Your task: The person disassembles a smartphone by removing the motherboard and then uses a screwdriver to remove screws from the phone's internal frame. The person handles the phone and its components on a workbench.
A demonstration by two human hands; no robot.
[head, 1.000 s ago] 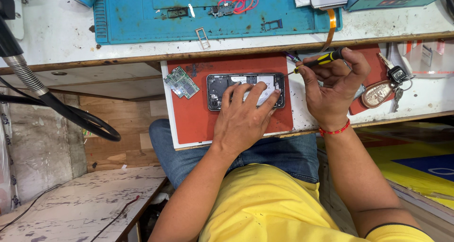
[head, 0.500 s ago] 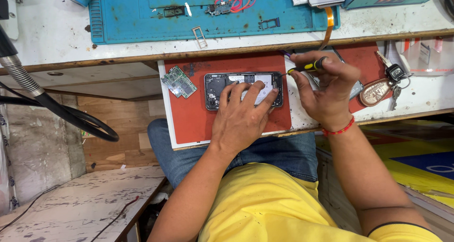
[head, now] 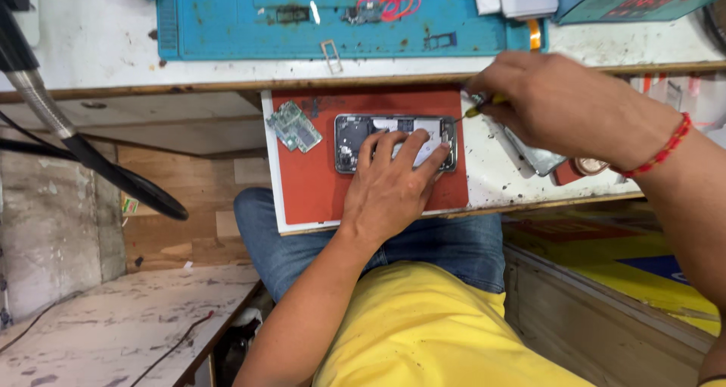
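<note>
Since a second ago my right hand (head: 556, 103) has come down from beside the keys, and the screwdriver (head: 484, 107) tip now meets the right end of the opened phone (head: 393, 130). Going left to right: a flexible metal hose (head: 53, 122) runs down the far left. A small green circuit board (head: 295, 126) lies loose on the red mat (head: 318, 183), just left of my left fingertips. My left hand (head: 393, 186) lies flat on the phone, fingers (head: 412, 149) spread and pressing it down, gripping nothing. The phone sits on the mat, under those fingers. My right fingers are clenched around the yellow-and-black screwdriver handle, just right of the phone. Beyond my knuckles lies a blue work mat (head: 227, 24) with small parts.
</note>
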